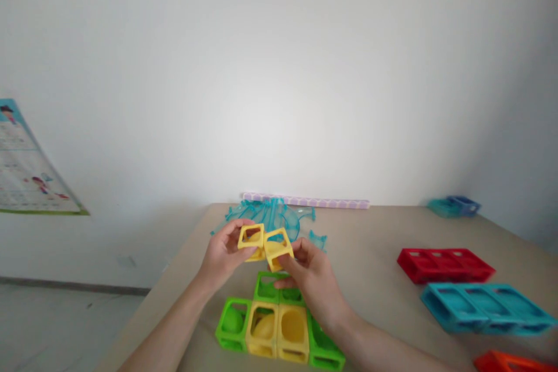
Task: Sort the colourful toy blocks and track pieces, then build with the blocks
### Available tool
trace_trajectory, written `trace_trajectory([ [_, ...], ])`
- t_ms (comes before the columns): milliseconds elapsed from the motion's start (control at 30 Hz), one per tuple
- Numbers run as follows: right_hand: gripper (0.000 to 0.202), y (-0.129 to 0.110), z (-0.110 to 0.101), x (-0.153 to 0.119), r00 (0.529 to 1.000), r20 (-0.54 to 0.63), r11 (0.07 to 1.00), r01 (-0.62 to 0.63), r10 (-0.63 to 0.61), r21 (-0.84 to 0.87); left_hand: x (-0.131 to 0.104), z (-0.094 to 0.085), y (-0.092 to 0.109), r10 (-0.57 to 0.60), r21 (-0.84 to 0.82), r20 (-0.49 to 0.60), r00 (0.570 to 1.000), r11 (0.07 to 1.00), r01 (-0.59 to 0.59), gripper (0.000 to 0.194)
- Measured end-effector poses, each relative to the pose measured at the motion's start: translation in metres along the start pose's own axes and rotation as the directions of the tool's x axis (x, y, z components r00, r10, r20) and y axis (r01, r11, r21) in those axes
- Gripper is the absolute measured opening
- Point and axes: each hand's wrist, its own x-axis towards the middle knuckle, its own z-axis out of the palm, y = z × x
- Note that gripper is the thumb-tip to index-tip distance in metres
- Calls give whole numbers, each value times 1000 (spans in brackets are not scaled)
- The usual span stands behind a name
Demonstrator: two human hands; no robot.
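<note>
My left hand point(222, 253) holds a yellow open-sided cube point(251, 236) between thumb and fingers. A second yellow cube point(278, 247), tilted, is gripped by my right hand point(314, 279). The two cubes meet or nearly meet at their facing sides. Below them on the table stands a group of joined cubes: two yellow ones point(278, 347) in the front middle, a green one point(233, 324) at their left, and green ones point(267, 286) behind. More green point(326, 354) shows at the right, partly hidden by my right hand and forearm.
Clear blue track pieces point(272, 215) lie behind my hands, before a patterned purple strip point(305, 201) by the wall. Red point(444, 266), turquoise point(488, 308) and orange point(514, 362) blocks lie at the right. Blue pieces point(462, 206) sit at the table's point(370, 256) far right.
</note>
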Motion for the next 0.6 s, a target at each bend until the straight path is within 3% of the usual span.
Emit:
trace_trajectory([
  [100, 43, -2, 1, -1, 997, 81, 1000, 3, -5, 26, 0, -1, 0, 1, -2, 17, 1000, 1000, -1, 37],
  [300, 47, 7, 1, 3, 998, -9, 995, -65, 64, -71, -1, 1, 0, -9, -6, 22, 1000, 1000, 9, 43],
  [500, 50, 6, 0, 2, 995, -14, 989, -100, 99, -112, -1, -3, -4, -7, -50, 110, 994, 999, 13, 43],
  [600, 48, 3, -1, 1, 997, 37, 994, -67, 70, -89, -1, -4, -4, 10, -25, 113, 994, 1000, -7, 43],
])
